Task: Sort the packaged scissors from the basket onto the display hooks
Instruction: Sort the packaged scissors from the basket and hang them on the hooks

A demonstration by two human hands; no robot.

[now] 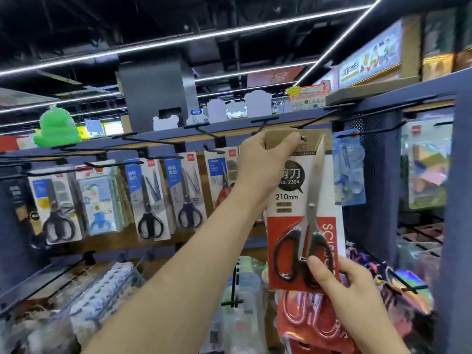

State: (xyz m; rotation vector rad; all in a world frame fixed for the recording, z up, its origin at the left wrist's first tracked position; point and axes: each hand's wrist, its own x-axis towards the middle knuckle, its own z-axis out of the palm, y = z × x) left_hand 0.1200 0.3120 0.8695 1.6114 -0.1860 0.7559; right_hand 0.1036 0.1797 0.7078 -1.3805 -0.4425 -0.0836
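A packaged pair of scissors (305, 200) on a white, red and brown card with black handles hangs upright in front of the display rack. My left hand (265, 159) pinches the card's brown top edge at its hang hole, right at the tip of a black display hook (316, 118). My right hand (342, 284) grips the card's lower red edge, thumb over the scissor handles. Whether the hole is on the hook is hidden by my fingers. The basket is not in view.
Several other packaged scissors (150, 200) hang on hooks to the left. Bare black hooks (153, 141) jut out along the top rail. A blue package (348, 167) hangs just right of the card. Red packages (314, 320) and a lower hook (233, 290) sit below.
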